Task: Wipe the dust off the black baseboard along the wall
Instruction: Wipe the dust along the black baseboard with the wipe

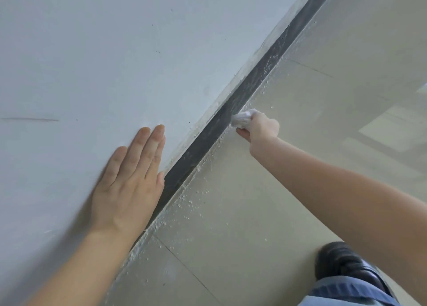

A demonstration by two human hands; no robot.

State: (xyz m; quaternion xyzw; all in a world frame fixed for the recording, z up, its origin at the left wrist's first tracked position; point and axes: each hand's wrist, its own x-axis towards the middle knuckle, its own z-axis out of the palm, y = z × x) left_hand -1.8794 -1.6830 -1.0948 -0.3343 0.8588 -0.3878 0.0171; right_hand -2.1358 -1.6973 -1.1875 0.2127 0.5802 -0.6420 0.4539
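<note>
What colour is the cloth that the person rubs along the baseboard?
White. The cloth, bunched in the right hand, shows in the head view.

The person's clothing shows only at the lower right corner: a blue trouser leg of denim-like cloth [346, 293], with darker folds across it, and past its hem a black, glossy shoe with a rounded toe [339, 262] whose upper catches pale highlights. The left forearm [76, 264] and the right forearm [335, 190] are both bare right up to the picture's edges. The left grip [126, 185] is a bare hand; the nails on its fingers [143, 148] look short, and faint tendon ridges run along its back. The right grip [261, 130] is bare too, but its knuckles are washed out by the light, so finer detail cannot be told.
</note>
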